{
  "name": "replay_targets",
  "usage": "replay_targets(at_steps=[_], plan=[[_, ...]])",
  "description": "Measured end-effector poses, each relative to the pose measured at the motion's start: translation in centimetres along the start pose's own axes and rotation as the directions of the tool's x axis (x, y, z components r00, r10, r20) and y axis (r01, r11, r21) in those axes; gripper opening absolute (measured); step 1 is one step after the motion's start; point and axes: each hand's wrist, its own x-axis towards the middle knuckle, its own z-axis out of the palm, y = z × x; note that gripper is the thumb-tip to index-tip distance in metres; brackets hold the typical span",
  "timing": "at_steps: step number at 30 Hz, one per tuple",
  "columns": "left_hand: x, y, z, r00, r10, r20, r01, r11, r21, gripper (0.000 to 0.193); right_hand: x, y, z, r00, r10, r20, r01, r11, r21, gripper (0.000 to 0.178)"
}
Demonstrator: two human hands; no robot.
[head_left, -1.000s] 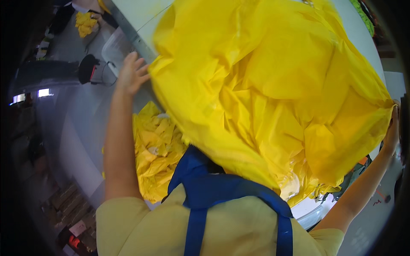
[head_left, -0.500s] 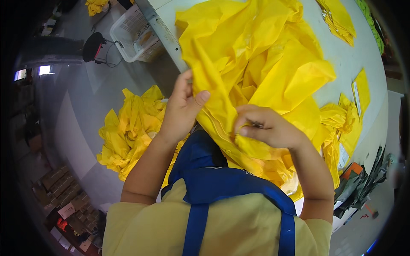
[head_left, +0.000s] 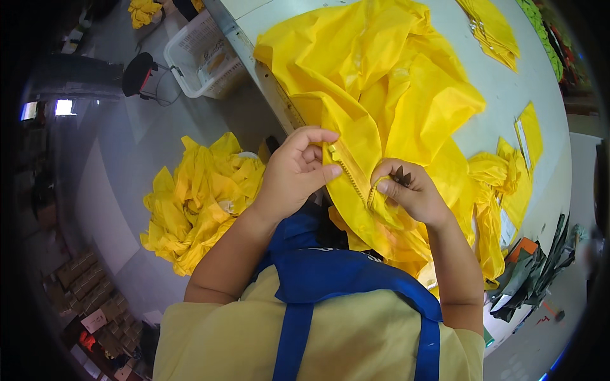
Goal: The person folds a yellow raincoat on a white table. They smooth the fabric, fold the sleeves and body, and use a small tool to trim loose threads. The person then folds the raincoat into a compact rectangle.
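Pinching the yellow cloth [head_left: 394,95], heaped on the table [head_left: 502,95] towards 12 o'clock, by its zip [head_left: 349,174]: left hand [head_left: 289,174] by thumb and forefinger at 9 o'clock of it, right hand [head_left: 416,197] likewise near 4 o'clock. Best to draw the teeth straight between both grips and turn the dark pointed object [head_left: 403,176] away from the cloth. Hard to make out: that object's kind. Hidden: the zip's run inside the right grip.
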Motion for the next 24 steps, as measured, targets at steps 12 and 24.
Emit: replay_targets(at_steps=[12, 24], plan=[[0.7, -0.6, 0.6, 0.966, 0.223, -0.134, -0.197, 0.964, 0.180, 0.015, -0.9, 0.8, 0.4, 0.994, -0.057, -0.088, 0.062, 0.997, 0.054, 0.010], [1.5, 3.3, 4.6, 0.726, 0.585, 0.362, -0.627, 0.345, 0.698, 0.012, -5.0, -3.3, -2.8, 0.905, -0.323, -0.277, 0.300, 0.946, -0.125, 0.009]])
